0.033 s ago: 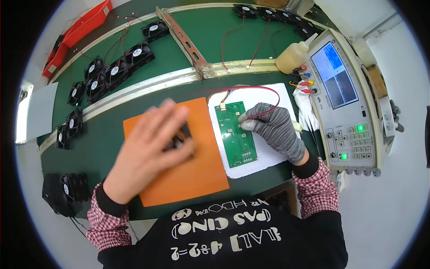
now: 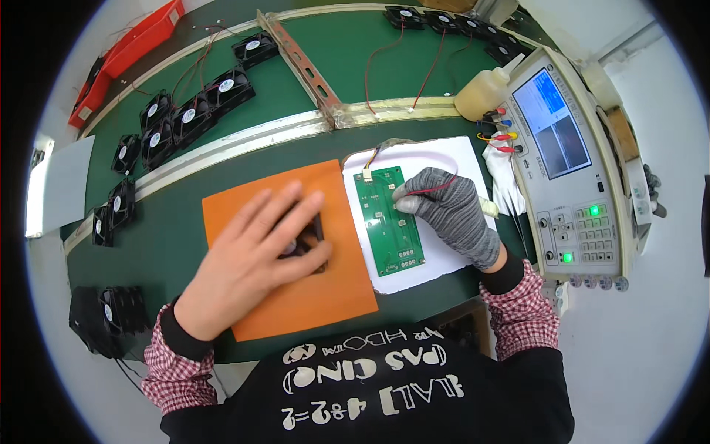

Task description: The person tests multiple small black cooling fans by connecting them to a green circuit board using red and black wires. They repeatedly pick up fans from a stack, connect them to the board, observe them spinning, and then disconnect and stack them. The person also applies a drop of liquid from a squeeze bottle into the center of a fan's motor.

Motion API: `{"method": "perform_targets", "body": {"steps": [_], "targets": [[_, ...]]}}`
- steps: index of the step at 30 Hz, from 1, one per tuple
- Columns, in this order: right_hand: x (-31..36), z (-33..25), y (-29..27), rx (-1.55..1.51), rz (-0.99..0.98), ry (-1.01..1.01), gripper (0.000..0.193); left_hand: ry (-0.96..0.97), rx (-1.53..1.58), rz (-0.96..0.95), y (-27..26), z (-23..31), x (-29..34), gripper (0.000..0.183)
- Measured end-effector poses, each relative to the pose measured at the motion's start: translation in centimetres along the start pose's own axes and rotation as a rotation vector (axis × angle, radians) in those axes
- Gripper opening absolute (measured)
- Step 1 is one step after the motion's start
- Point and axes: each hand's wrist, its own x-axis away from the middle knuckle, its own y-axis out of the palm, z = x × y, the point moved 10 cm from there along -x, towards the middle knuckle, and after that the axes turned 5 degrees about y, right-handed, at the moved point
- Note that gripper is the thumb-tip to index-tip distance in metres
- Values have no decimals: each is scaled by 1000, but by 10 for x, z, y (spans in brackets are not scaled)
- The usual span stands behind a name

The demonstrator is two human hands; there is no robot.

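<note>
We locate the black square plastic fan (image 2: pixel 310 238) beneath the bare left hand (image 2: pixel 255 255), on the flat orange rectangular sheet (image 2: pixel 333 311). The left hand has its fingers spread across the fan; we cannot tell whether it grips the frame. At 3 o'clock from the fan, we see the green rectangular circuit board (image 2: pixel 388 237) on the white sheet (image 2: pixel 444 255), with a white plastic connector (image 2: pixel 367 175) at its 11 o'clock corner. The grey-gloved right hand (image 2: pixel 457 217) is narrowed over the board, pinching a thin red wire (image 2: pixel 433 190) between thumb and fingers. Farther out, we find more black fans (image 2: pixel 188 117) at 10 o'clock on the green worktop (image 2: pixel 163 244) and a grey box-shaped test instrument (image 2: pixel 603 192) at 3 o'clock, its screen lit.
</note>
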Motion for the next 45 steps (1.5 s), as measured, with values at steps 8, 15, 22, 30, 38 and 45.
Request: {"method": "perform_targets", "body": {"steps": [8, 15, 22, 30, 38, 45], "targets": [[5, -16, 10, 405, 73, -176, 17, -352, 505, 215, 0, -43, 19, 72], [6, -19, 14, 429, 38, -360, 22, -196, 137, 216, -2, -12, 6, 96], [6, -16, 6, 388, 56, -288, 20, 97, 811, 413, -58, 10, 35, 62], [6, -28, 10, 389, 101, -385, 19, 36, 2671, 280, -32, 26, 38, 85], [4, -26, 12, 310, 43, -310, 16, -301, -277, 694, -107, 21, 72, 56], [14, -23, 7, 298, 117, -343, 12, 151, -59, 748, -97, -30, -58, 67]]}}
